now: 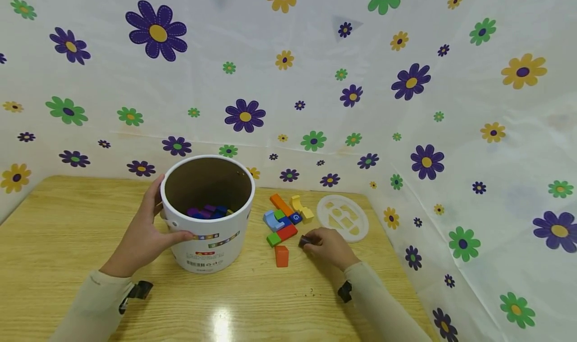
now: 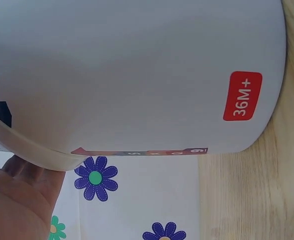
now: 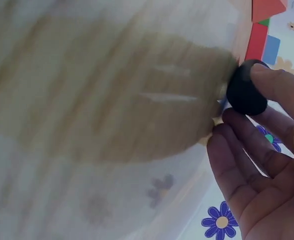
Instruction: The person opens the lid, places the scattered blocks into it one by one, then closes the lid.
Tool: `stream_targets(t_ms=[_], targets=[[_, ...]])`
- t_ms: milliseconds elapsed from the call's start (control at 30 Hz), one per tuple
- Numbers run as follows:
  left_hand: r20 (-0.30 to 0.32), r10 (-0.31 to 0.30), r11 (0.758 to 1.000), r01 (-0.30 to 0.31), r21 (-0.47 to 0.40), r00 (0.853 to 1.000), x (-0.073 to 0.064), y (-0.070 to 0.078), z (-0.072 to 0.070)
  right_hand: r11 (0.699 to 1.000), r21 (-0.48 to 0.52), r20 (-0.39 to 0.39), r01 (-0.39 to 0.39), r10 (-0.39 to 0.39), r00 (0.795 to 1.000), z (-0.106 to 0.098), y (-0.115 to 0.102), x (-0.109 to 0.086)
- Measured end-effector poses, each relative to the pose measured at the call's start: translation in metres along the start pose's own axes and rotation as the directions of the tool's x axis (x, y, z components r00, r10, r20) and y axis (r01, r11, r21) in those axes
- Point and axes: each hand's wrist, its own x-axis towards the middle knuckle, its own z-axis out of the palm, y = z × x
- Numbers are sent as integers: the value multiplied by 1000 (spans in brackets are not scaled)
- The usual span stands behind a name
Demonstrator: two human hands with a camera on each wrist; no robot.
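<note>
A white bucket (image 1: 209, 242) stands upright on the wooden table, with purple, blue and yellow blocks (image 1: 208, 212) inside. My left hand (image 1: 143, 227) holds its left side near the rim, thumb across the front and fingers round the far side. In the left wrist view the bucket's wall (image 2: 151, 75) fills most of the picture, the hand (image 2: 24, 200) at its rim. My right hand (image 1: 331, 247) pinches a small dark rounded block (image 1: 305, 241) between thumb and fingers, low over the table. The right wrist view shows this block (image 3: 247, 89) as black, one end round.
Loose blocks lie between bucket and right hand: a red one (image 1: 287, 233), an orange bar (image 1: 280, 204), a light blue arch (image 1: 272, 221) and a yellow arch (image 1: 296, 203) among them. Nearer me is an orange-red block (image 1: 281, 257). A white openwork lid (image 1: 361, 217) lies behind the right hand.
</note>
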Motion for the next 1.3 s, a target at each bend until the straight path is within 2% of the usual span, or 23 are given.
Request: stream_targets(t_ms=[233, 533, 1133, 1300], targets=[[-2, 9, 1000, -9, 4, 1000, 0, 2, -1, 999, -46, -11, -13, 13, 1000, -1, -1, 1], [2, 5, 1000, -5, 6, 1000, 2, 3, -1, 996, -86, -26, 7, -9, 1000, 0, 1, 1], [-4, -1, 1000, 1, 14, 1000, 3, 1, -2, 995, -99, -29, 33, -36, 999, -2, 0, 1], [-2, 0, 1000, 0, 6, 1000, 2, 1, -1, 994, -105, -24, 17, -19, 1000, -2, -2, 2]])
